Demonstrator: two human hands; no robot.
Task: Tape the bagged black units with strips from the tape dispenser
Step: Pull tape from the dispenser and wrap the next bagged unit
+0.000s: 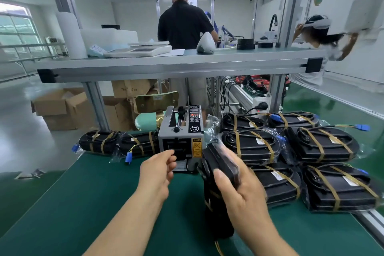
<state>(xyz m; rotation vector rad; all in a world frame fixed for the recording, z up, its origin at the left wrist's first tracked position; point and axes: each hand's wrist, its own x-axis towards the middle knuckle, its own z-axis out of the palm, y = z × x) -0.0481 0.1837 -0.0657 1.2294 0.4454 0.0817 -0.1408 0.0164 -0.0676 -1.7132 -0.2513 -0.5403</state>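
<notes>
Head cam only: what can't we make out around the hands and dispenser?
- Head view: any tape strip at the tape dispenser outlet, hidden behind the left hand.
- Held bagged unit: motion-blurred, partly covered by right hand.
- Its cable: cut off by bottom edge.
- Dispenser display: too small.

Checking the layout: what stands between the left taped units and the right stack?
The grey tape dispenser, in the head view, with the left hand at its front slot.

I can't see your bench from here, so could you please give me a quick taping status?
Left hand at tape dispenser outlet, strip not discernible. Right hand gripping bagged black unit. Taped units piled right, not obstructing.
</notes>
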